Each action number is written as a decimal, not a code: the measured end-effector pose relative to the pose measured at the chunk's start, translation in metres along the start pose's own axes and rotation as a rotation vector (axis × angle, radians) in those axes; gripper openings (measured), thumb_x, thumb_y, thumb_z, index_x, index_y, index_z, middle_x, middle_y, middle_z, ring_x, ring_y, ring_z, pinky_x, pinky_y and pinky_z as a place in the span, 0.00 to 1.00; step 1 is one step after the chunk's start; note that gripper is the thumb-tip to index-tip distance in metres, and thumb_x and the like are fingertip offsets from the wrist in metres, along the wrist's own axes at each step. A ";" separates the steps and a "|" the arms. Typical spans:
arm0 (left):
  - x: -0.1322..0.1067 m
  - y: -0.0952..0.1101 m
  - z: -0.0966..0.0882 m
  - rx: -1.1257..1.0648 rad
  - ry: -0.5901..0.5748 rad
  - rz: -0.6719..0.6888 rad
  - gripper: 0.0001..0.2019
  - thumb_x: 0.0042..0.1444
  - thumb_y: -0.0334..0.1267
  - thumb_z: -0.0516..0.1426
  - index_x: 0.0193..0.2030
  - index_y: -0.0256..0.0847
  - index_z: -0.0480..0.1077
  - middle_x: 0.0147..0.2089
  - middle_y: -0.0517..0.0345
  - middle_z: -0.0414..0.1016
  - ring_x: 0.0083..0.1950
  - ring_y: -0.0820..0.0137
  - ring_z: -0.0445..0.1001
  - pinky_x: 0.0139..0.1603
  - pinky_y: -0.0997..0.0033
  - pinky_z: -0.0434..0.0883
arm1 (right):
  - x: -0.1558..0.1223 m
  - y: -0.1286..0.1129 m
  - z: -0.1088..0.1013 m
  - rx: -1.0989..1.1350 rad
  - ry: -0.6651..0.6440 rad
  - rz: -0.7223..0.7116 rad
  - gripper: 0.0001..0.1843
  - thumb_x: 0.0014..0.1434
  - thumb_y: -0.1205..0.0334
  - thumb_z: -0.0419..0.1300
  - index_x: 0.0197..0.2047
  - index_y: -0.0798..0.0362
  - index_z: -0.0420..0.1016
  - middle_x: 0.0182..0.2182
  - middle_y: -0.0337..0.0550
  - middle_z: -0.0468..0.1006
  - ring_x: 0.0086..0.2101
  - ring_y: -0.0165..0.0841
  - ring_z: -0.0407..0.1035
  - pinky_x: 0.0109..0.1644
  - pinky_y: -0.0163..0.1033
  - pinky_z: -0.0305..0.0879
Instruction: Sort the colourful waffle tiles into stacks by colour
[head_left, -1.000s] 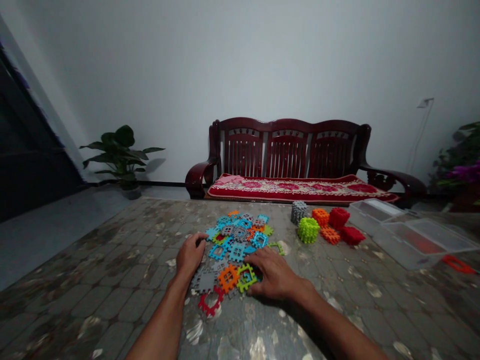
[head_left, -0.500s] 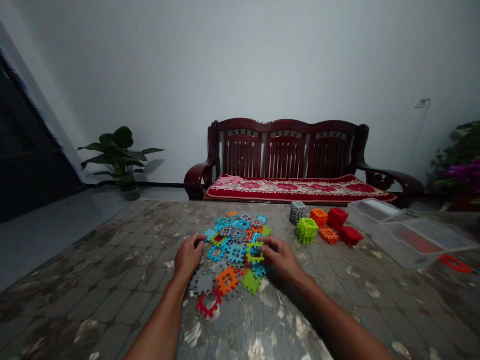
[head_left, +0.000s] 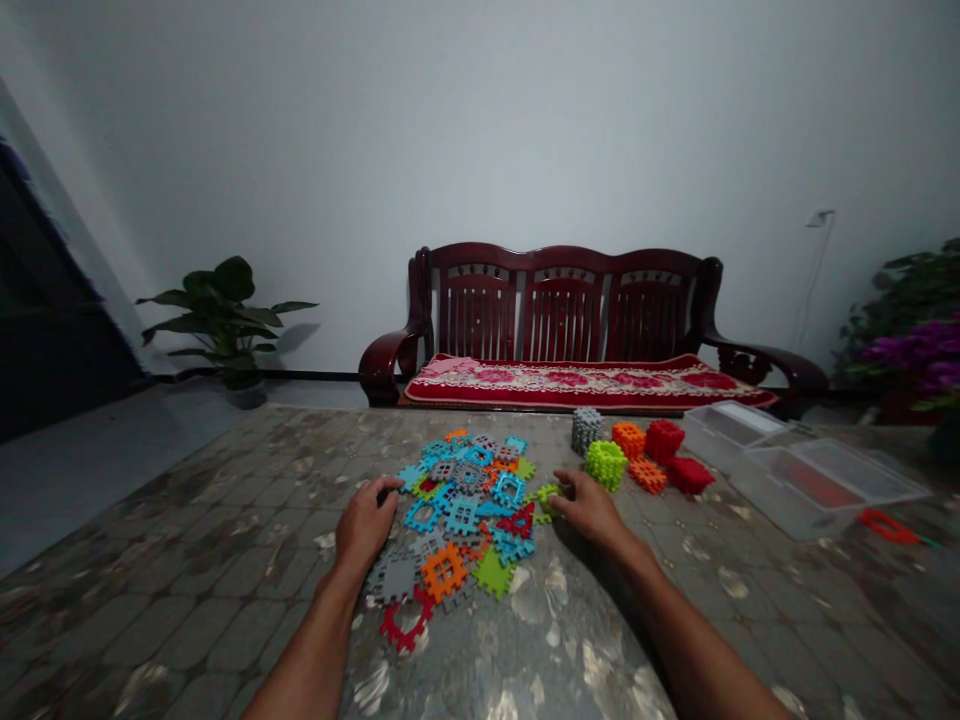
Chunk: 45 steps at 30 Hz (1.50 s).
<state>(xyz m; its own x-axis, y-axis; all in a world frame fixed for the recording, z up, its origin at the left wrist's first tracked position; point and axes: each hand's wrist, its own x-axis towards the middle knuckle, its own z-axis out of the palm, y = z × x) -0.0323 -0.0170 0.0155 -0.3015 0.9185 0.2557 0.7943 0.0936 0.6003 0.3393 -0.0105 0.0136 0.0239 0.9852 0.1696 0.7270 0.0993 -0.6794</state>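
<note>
While the left hand rests just left of the pile, fingers parted and seemingly empty, the right hand has moved rightward, apparently pinching a green piece (grip partly hidden) at the pile's right edge. A red piece now shows; the green one sits nearer the green stack on the tabletop.

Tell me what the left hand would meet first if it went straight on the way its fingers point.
Most likely the light-blue piece at the left edge of the pile, just beyond the left hand. Depth is unclear; it may already be touching.
</note>
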 end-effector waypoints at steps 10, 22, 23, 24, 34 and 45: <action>-0.001 -0.001 0.001 0.018 0.009 0.003 0.12 0.59 0.36 0.54 0.43 0.48 0.79 0.47 0.58 0.83 0.48 0.65 0.79 0.47 0.71 0.72 | -0.015 -0.017 0.003 -0.241 0.002 -0.072 0.34 0.50 0.61 0.66 0.62 0.53 0.73 0.53 0.55 0.80 0.53 0.47 0.73 0.59 0.46 0.66; 0.002 -0.004 0.001 0.027 -0.021 -0.018 0.13 0.59 0.38 0.54 0.44 0.48 0.80 0.50 0.57 0.82 0.52 0.62 0.79 0.50 0.70 0.72 | 0.023 0.005 -0.077 -0.292 0.411 -0.059 0.34 0.54 0.52 0.65 0.61 0.58 0.73 0.54 0.58 0.77 0.55 0.50 0.69 0.62 0.52 0.62; 0.003 -0.004 0.001 0.030 -0.023 -0.016 0.14 0.59 0.38 0.54 0.44 0.48 0.80 0.51 0.56 0.82 0.52 0.62 0.79 0.50 0.69 0.72 | 0.025 0.008 -0.081 -0.322 0.410 -0.036 0.33 0.54 0.52 0.65 0.61 0.57 0.73 0.54 0.58 0.77 0.55 0.50 0.70 0.62 0.52 0.62; 0.003 -0.005 0.001 0.032 -0.024 -0.012 0.14 0.59 0.38 0.53 0.45 0.48 0.80 0.51 0.56 0.82 0.52 0.62 0.79 0.50 0.69 0.72 | 0.025 0.011 -0.084 -0.349 0.402 -0.018 0.32 0.55 0.51 0.65 0.60 0.57 0.74 0.54 0.58 0.77 0.54 0.50 0.70 0.61 0.51 0.62; 0.004 -0.008 0.004 0.038 -0.016 0.008 0.14 0.59 0.37 0.53 0.44 0.47 0.80 0.51 0.56 0.82 0.53 0.63 0.78 0.51 0.71 0.72 | 0.024 0.002 -0.086 -0.548 0.308 0.111 0.30 0.59 0.47 0.64 0.61 0.51 0.76 0.54 0.55 0.79 0.53 0.51 0.71 0.54 0.49 0.65; 0.000 -0.004 0.003 0.010 0.005 0.013 0.13 0.59 0.37 0.53 0.43 0.47 0.80 0.47 0.57 0.82 0.49 0.64 0.78 0.48 0.70 0.71 | 0.019 -0.007 -0.088 -0.529 0.372 -0.002 0.25 0.60 0.49 0.63 0.58 0.51 0.78 0.52 0.53 0.81 0.53 0.49 0.72 0.53 0.49 0.67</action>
<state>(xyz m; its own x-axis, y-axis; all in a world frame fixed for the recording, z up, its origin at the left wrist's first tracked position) -0.0342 -0.0162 0.0106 -0.2937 0.9178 0.2671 0.8036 0.0857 0.5890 0.3951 -0.0045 0.0846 0.1893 0.8615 0.4712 0.9651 -0.0748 -0.2509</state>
